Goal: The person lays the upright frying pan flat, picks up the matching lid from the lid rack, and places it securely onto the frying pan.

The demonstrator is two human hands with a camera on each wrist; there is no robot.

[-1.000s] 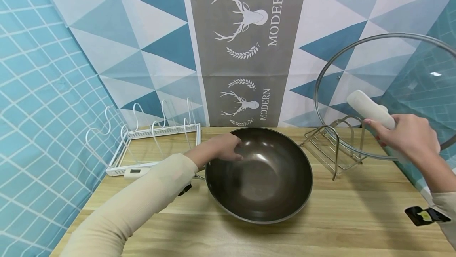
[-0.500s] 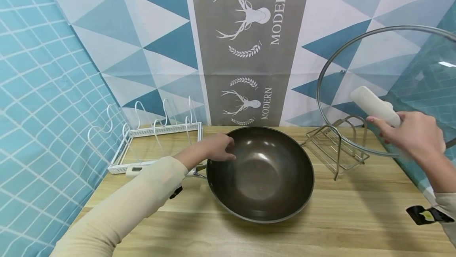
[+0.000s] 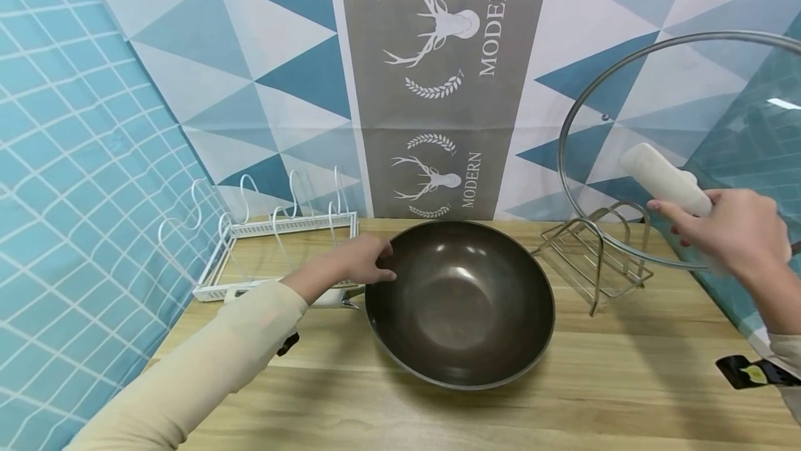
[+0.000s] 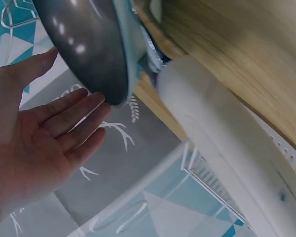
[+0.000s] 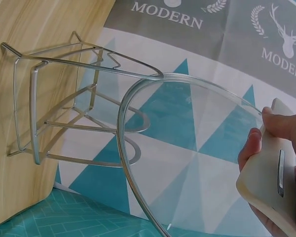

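A dark wok (image 3: 459,305) sits on the wooden table, its white handle (image 3: 325,298) pointing left. My left hand (image 3: 363,261) is at the wok's left rim, fingers loosely extended and holding nothing. In the left wrist view the fingertips (image 4: 96,98) are right at the rim, and the pale handle (image 4: 222,133) lies beside the hand. My right hand (image 3: 745,228) grips the white handle (image 3: 666,178) of a large glass lid (image 5: 187,118). The lid stands upright, its metal-edged lower rim between the loops of a small wire rack (image 3: 601,256).
A white rack with wavy wire dividers (image 3: 215,291) stands at the back left, behind the wok's handle. Patterned sheets (image 3: 425,89) cover the wall behind the table (image 3: 438,416). Blue tile-patterned covering (image 3: 69,159) rises on the left side.
My left hand has drawn back leftward from over the wok's inside to its left rim. The right hand keeps its grip on the lid, and the whole view has shifted slightly.
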